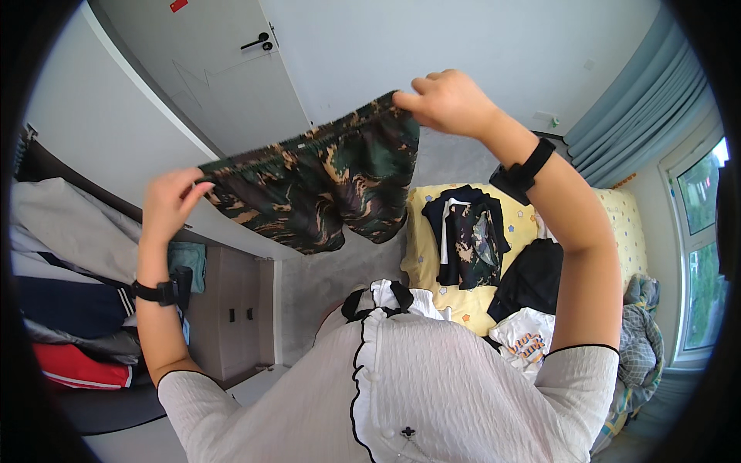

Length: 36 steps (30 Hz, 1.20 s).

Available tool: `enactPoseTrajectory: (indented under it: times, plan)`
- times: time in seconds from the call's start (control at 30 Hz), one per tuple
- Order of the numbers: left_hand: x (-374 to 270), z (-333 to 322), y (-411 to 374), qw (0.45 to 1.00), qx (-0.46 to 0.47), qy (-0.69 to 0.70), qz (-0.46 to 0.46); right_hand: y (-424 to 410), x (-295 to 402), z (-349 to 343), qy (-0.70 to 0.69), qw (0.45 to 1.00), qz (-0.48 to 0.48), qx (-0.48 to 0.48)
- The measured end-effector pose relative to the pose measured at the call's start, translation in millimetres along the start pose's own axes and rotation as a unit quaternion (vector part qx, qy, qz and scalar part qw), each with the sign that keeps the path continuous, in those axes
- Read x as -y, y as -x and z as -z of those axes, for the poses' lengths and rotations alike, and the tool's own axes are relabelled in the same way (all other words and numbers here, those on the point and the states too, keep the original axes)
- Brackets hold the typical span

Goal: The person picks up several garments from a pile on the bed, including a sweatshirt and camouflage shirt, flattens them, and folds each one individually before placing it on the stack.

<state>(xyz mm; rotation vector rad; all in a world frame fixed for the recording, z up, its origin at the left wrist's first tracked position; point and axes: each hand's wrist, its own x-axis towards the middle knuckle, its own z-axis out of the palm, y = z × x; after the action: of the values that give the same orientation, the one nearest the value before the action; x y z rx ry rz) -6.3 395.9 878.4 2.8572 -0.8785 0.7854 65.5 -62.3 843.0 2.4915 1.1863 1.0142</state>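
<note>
A pair of camouflage shorts (324, 185) hangs in the air, stretched between my two hands by its elastic waistband. My left hand (171, 199) pinches one end of the waistband, between thumb and fingers. Higher up, my right hand (454, 104) grips the other end, so the waistband slopes upward to the right. Both legs of the shorts dangle freely over the grey floor. Below my right forearm, a stack of folded clothes (472, 243) with a camouflage piece on top lies on the bed.
On the yellow patterned bed (419, 254) lie black clothing (529, 278) and a printed white shirt (524, 341). An open wardrobe with hanging clothes (75, 231) and drawers (240, 312) stands at left. Beyond are a door (226, 75), a blue curtain (637, 104) and a window (697, 254).
</note>
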Motion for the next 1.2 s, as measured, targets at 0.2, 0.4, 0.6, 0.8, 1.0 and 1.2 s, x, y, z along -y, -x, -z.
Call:
enactPoseTrajectory:
  times: [0.2, 0.4, 0.6, 0.8, 1.0, 1.2]
  plan:
    - [92, -8, 58, 0.988, -0.017, -0.016, 0.15, 63, -76, -14, 0.037, 0.983, -0.169, 0.067]
    - [73, -19, 40, 0.992, -0.009, -0.027, 0.12, 51, -68, -22, 0.044, 0.978, -0.194, 0.068]
    - [44, -13, 17, 0.992, -0.01, -0.104, 0.072, 32, -34, -7, 0.055, 0.976, -0.193, 0.082]
    - [30, -19, 9, 0.991, -0.024, -0.108, 0.07, 15, -18, -18, 0.099, 0.973, -0.193, 0.072]
    - [35, -18, 15, 0.989, -0.015, -0.132, 0.069, 15, -26, -43, 0.097, 0.969, -0.214, 0.081]
    - [41, -24, 18, 0.987, -0.016, -0.138, 0.079, 4, -19, -41, 0.08, 0.956, -0.247, 0.136]
